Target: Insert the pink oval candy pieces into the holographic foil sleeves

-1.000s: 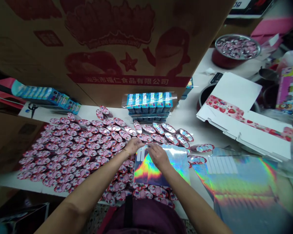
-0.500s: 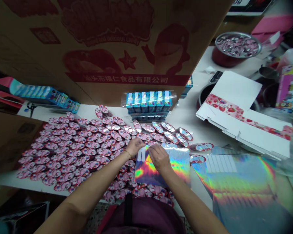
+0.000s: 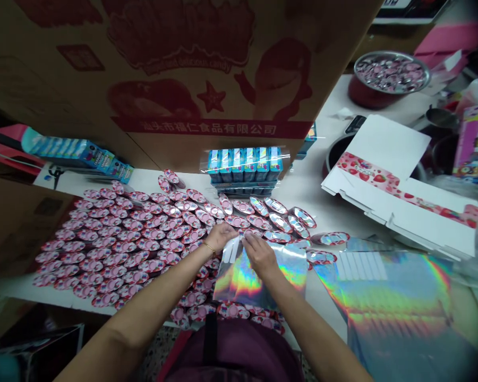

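My left hand point(image 3: 222, 236) pinches the top left corner of a holographic sticker sheet point(image 3: 263, 278) that lies on rows of pink candy tubs point(image 3: 135, 239). Its fingers are closed on the sheet's edge. My right hand point(image 3: 258, 254) rests on the same sheet with its fingertips pinched at the top edge, beside white strips point(image 3: 233, 249) where stickers are gone. Whether the right fingers hold a sticker is too small to make out.
A big cardboard carton point(image 3: 175, 74) leans over the table's back. Wrapped blue packs point(image 3: 245, 165) stand under it. A flat white strawberry box point(image 3: 398, 185) lies right, a larger holographic sheet point(image 3: 398, 302) near right, a metal bowl of tubs point(image 3: 390, 74) far right.
The sheet's left edge has lifted and bent upward under my left hand. Both hands shifted slightly up the sheet's top edge.
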Demonstrator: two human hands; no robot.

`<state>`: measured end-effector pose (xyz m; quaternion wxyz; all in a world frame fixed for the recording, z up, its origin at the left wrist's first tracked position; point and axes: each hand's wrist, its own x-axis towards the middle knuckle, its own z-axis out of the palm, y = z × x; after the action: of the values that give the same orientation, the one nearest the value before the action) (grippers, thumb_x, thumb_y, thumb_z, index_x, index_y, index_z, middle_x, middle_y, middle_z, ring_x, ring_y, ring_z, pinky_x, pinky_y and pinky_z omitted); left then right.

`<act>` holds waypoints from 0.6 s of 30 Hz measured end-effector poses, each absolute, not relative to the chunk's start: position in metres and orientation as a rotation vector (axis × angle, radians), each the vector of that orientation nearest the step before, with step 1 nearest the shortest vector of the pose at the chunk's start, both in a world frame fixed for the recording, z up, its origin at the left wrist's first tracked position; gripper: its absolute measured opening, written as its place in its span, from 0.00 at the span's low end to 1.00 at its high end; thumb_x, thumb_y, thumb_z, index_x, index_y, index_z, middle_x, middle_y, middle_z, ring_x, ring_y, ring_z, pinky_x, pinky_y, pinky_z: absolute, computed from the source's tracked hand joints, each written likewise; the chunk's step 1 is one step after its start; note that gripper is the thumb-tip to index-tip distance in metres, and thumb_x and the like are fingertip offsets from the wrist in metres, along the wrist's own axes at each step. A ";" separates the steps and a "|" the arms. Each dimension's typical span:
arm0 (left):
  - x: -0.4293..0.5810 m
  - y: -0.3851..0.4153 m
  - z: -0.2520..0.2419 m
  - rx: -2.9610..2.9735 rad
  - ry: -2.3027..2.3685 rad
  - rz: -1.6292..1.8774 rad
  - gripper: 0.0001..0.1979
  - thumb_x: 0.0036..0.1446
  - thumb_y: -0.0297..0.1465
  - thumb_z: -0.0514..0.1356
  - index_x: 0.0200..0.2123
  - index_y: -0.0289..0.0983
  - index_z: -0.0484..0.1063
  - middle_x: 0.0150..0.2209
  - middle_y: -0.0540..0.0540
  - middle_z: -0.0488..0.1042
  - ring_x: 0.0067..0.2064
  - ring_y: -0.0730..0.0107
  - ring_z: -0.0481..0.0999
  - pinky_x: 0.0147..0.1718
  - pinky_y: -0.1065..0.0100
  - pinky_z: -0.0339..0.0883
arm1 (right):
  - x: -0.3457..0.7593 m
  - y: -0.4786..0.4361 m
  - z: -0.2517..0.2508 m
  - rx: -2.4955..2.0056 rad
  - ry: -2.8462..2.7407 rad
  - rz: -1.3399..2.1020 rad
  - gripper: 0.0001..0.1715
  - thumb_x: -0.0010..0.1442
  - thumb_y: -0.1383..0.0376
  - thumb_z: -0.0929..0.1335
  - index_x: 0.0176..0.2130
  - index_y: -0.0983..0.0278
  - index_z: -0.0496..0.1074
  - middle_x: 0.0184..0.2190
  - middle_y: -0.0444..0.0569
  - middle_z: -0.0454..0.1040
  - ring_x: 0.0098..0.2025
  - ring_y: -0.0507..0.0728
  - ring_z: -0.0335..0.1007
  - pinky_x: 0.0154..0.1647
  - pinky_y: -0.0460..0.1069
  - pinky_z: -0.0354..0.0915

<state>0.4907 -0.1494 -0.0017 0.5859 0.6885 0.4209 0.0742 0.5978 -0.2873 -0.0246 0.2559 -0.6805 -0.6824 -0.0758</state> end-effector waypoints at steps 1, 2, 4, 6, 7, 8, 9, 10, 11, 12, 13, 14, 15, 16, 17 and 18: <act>0.489 -0.149 -0.002 1.660 0.971 0.190 0.09 0.43 0.35 0.59 0.21 0.34 0.67 0.20 0.53 0.68 0.24 0.76 0.65 0.26 0.73 0.59 | 0.598 -0.289 -0.023 -1.849 -1.841 -0.180 0.16 0.60 0.71 0.57 0.42 0.66 0.69 0.45 0.53 0.70 0.51 0.56 0.59 0.50 0.52 0.57; 0.488 -0.149 -0.002 1.719 0.961 0.208 0.09 0.43 0.35 0.60 0.21 0.34 0.67 0.21 0.52 0.69 0.25 0.76 0.66 0.28 0.73 0.59 | 0.598 -0.290 -0.021 -1.865 -1.821 -0.134 0.15 0.60 0.70 0.57 0.40 0.65 0.70 0.44 0.53 0.70 0.50 0.56 0.60 0.49 0.52 0.58; 0.486 -0.149 -0.004 1.785 0.944 0.234 0.09 0.42 0.35 0.60 0.21 0.34 0.68 0.22 0.51 0.70 0.27 0.75 0.67 0.30 0.73 0.60 | 0.599 -0.290 -0.016 -1.891 -1.769 -0.028 0.13 0.60 0.68 0.58 0.37 0.65 0.71 0.41 0.51 0.71 0.46 0.55 0.63 0.47 0.51 0.60; 0.485 -0.150 -0.006 1.713 0.942 0.240 0.10 0.42 0.35 0.61 0.21 0.34 0.67 0.22 0.51 0.69 0.27 0.75 0.67 0.29 0.73 0.60 | 0.600 -0.289 -0.012 -1.903 -1.706 0.037 0.13 0.60 0.67 0.59 0.38 0.64 0.70 0.39 0.51 0.72 0.42 0.54 0.64 0.45 0.51 0.62; 0.485 -0.151 -0.007 1.643 0.944 0.237 0.11 0.41 0.36 0.61 0.21 0.34 0.67 0.21 0.52 0.69 0.25 0.76 0.66 0.27 0.73 0.59 | 0.600 -0.288 -0.012 -1.908 -1.688 0.048 0.13 0.60 0.66 0.59 0.40 0.65 0.70 0.39 0.51 0.71 0.42 0.55 0.64 0.45 0.51 0.62; 0.486 -0.152 -0.008 1.568 0.946 0.238 0.11 0.40 0.37 0.61 0.21 0.34 0.66 0.20 0.52 0.67 0.24 0.76 0.65 0.25 0.73 0.58 | 0.599 -0.287 -0.012 -1.917 -1.681 0.046 0.14 0.60 0.66 0.59 0.43 0.65 0.69 0.40 0.52 0.71 0.42 0.55 0.64 0.45 0.51 0.62; 0.486 -0.153 -0.009 1.498 0.947 0.243 0.12 0.39 0.38 0.61 0.21 0.34 0.66 0.19 0.53 0.66 0.22 0.77 0.64 0.23 0.74 0.57 | 0.598 -0.286 -0.013 -1.931 -1.682 0.033 0.15 0.60 0.65 0.59 0.45 0.65 0.68 0.41 0.53 0.70 0.43 0.56 0.63 0.45 0.52 0.62; 0.487 -0.155 -0.009 1.440 0.950 0.254 0.13 0.39 0.38 0.62 0.22 0.34 0.65 0.18 0.54 0.65 0.21 0.78 0.63 0.22 0.74 0.56 | 0.597 -0.286 -0.016 -1.942 -1.689 0.013 0.16 0.60 0.66 0.59 0.47 0.65 0.67 0.42 0.54 0.70 0.44 0.57 0.63 0.45 0.53 0.62; 0.487 -0.156 -0.010 1.395 0.956 0.272 0.14 0.38 0.39 0.62 0.22 0.34 0.65 0.17 0.55 0.65 0.20 0.78 0.62 0.21 0.75 0.55 | 0.595 -0.286 -0.018 -1.943 -1.701 -0.011 0.17 0.60 0.66 0.59 0.48 0.65 0.66 0.42 0.54 0.70 0.45 0.57 0.63 0.46 0.53 0.62; 0.488 -0.158 -0.012 1.363 0.963 0.292 0.15 0.38 0.40 0.62 0.23 0.34 0.65 0.17 0.55 0.64 0.20 0.79 0.62 0.20 0.75 0.55 | 0.594 -0.287 -0.022 -1.931 -1.711 -0.036 0.18 0.60 0.67 0.59 0.49 0.66 0.65 0.43 0.55 0.69 0.46 0.58 0.62 0.47 0.54 0.61; 0.488 -0.159 -0.013 1.344 0.970 0.310 0.15 0.38 0.40 0.62 0.23 0.34 0.65 0.17 0.55 0.65 0.19 0.79 0.62 0.20 0.75 0.55 | 0.592 -0.288 -0.025 -1.911 -1.715 -0.060 0.19 0.60 0.69 0.58 0.50 0.66 0.65 0.45 0.55 0.69 0.48 0.58 0.61 0.48 0.54 0.60; 0.489 -0.160 -0.015 1.337 0.976 0.326 0.15 0.38 0.40 0.62 0.24 0.34 0.65 0.18 0.55 0.65 0.20 0.79 0.62 0.21 0.75 0.55 | 0.590 -0.289 -0.028 -1.887 -1.714 -0.078 0.19 0.59 0.70 0.58 0.50 0.67 0.64 0.46 0.55 0.68 0.50 0.58 0.60 0.50 0.54 0.59; 0.489 -0.161 -0.017 1.346 0.982 0.338 0.15 0.38 0.40 0.62 0.24 0.34 0.65 0.18 0.55 0.65 0.20 0.79 0.62 0.21 0.75 0.55 | 0.588 -0.290 -0.030 -1.861 -1.708 -0.088 0.19 0.59 0.71 0.58 0.50 0.67 0.65 0.47 0.55 0.67 0.51 0.58 0.59 0.51 0.54 0.58; 0.489 -0.161 -0.018 1.372 0.986 0.347 0.15 0.39 0.39 0.62 0.23 0.34 0.65 0.19 0.55 0.65 0.21 0.79 0.63 0.22 0.75 0.56 | 0.587 -0.291 -0.030 -1.840 -1.693 -0.088 0.19 0.59 0.72 0.58 0.48 0.66 0.66 0.47 0.55 0.67 0.52 0.58 0.58 0.52 0.54 0.58; 0.488 -0.161 -0.020 1.412 0.988 0.353 0.14 0.39 0.39 0.62 0.23 0.34 0.65 0.19 0.54 0.65 0.21 0.79 0.63 0.22 0.74 0.56 | 0.586 -0.291 -0.030 -1.831 -1.660 -0.076 0.17 0.58 0.72 0.58 0.46 0.65 0.67 0.46 0.54 0.68 0.51 0.58 0.59 0.51 0.54 0.58; 0.488 -0.161 -0.021 1.463 0.988 0.357 0.13 0.40 0.38 0.62 0.22 0.34 0.65 0.19 0.54 0.65 0.22 0.78 0.63 0.23 0.74 0.57 | 0.585 -0.290 -0.027 -1.832 -1.610 -0.048 0.15 0.58 0.71 0.59 0.43 0.65 0.69 0.44 0.53 0.69 0.50 0.57 0.61 0.50 0.54 0.59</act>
<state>0.4878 -0.1605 -0.0208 0.6213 0.6365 0.4299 0.1552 0.5848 -0.2904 -0.0272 0.3439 -0.7053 -0.6197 -0.0187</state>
